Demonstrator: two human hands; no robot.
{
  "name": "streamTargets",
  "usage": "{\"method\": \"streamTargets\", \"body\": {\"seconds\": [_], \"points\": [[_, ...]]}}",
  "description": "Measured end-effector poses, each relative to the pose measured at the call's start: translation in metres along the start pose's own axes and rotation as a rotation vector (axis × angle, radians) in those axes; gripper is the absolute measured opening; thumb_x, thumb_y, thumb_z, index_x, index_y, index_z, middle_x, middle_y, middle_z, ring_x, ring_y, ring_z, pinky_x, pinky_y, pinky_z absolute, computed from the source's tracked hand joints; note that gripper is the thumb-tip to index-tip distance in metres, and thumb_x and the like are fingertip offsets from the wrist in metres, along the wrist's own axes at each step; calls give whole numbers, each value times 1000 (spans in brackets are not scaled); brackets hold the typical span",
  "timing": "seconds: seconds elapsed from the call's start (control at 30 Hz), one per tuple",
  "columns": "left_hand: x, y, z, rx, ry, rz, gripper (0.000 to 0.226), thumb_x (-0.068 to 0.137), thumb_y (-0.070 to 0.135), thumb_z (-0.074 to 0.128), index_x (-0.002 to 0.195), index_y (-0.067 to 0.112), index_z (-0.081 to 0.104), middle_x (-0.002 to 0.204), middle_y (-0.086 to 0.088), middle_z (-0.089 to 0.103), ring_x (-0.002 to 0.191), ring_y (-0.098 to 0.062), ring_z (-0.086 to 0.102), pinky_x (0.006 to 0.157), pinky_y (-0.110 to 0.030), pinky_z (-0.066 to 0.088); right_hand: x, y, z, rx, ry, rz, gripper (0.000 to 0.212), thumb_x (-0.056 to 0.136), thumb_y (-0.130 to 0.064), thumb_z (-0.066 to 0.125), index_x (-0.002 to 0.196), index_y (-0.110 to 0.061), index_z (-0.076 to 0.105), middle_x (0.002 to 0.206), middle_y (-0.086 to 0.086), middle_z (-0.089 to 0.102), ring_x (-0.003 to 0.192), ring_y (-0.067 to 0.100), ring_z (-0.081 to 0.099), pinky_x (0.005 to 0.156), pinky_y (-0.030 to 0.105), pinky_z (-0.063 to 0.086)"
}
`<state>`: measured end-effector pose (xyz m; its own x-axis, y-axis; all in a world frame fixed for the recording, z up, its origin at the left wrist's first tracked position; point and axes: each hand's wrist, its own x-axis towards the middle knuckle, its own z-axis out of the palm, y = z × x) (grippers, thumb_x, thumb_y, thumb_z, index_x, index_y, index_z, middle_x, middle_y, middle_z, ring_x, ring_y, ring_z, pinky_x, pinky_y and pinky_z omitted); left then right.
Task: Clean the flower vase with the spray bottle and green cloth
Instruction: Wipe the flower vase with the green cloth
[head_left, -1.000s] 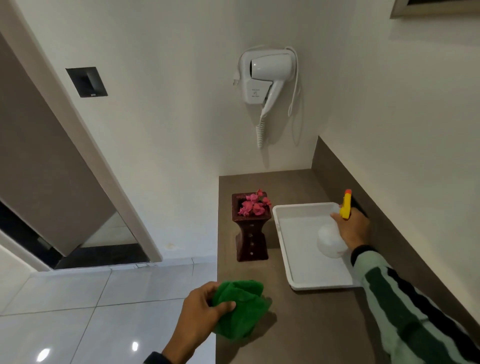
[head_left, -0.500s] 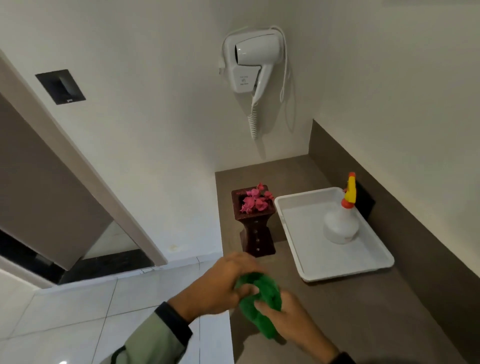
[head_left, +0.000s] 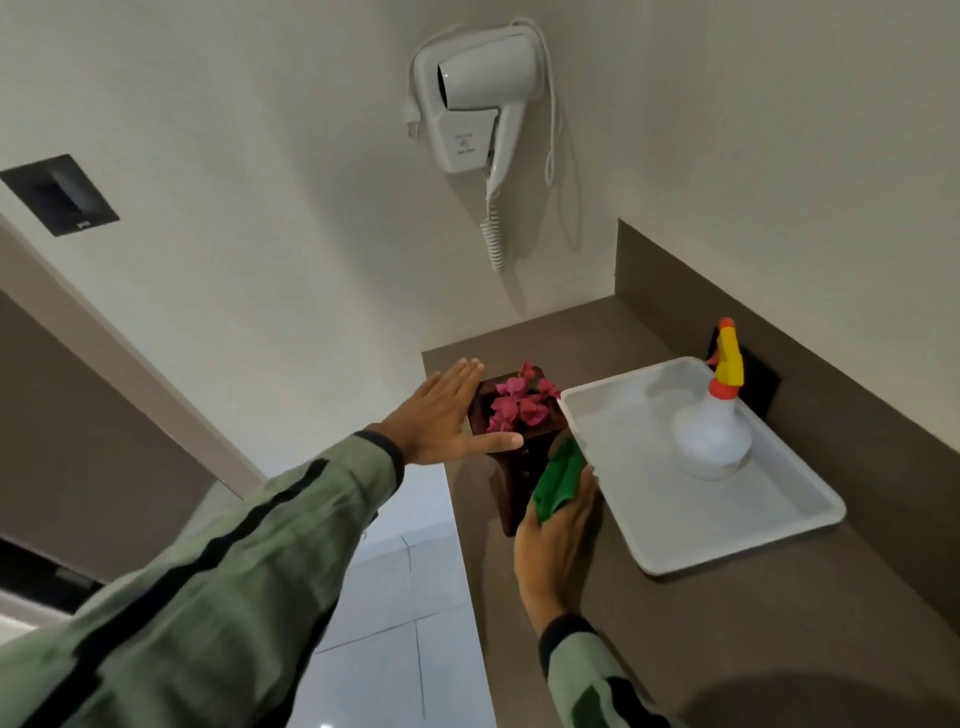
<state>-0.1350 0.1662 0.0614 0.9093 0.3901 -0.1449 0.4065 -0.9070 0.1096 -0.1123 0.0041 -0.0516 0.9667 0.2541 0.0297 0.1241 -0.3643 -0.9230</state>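
The dark brown wooden flower vase (head_left: 511, 480) with pink flowers (head_left: 517, 402) stands on the brown counter, near its left edge. My left hand (head_left: 441, 415) is spread flat against the vase's upper left side, thumb across its front. My right hand (head_left: 558, 530) presses the green cloth (head_left: 561, 475) against the vase's right side. The spray bottle (head_left: 714, 428), white with a yellow and orange head, stands upright in the white tray, away from both hands.
The white tray (head_left: 701, 540) lies just right of the vase on the counter (head_left: 675, 649). A white hair dryer (head_left: 475, 98) hangs on the wall above. White floor tiles (head_left: 395, 597) lie below the counter's left edge.
My right hand let go of the spray bottle in the tray and took over the cloth. My left hand released the cloth and moved up to the vase. The cloth now touches the vase.
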Motion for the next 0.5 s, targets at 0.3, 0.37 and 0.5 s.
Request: {"method": "streamTargets", "body": {"seconds": [0.3,0.37,0.5], "points": [[3,-6,14,-47,42,35,119,70,92,32,155,15,0,166,-6,-1,152,-16,-6,124,-48,1,-31,5,44,-215,-117,1,92,73,-3,78,145,3,22,153,33,21,136,52,30,104,60,42],[3,-6,13,-41,31,40,118,71,91,33,155,15,-1,166,-6,-2,152,-17,-7,124,-49,1,-38,6,50,-252,-168,-19,92,66,-1,83,142,5,31,149,34,30,128,55,40,95,61,49],[2,-5,11,-38,26,42,116,73,88,36,155,14,0,166,-6,-2,152,-16,-7,124,-48,1,-49,20,44,-349,-277,-96,97,56,-7,91,138,2,40,143,31,42,123,52,49,85,57,56]]}}
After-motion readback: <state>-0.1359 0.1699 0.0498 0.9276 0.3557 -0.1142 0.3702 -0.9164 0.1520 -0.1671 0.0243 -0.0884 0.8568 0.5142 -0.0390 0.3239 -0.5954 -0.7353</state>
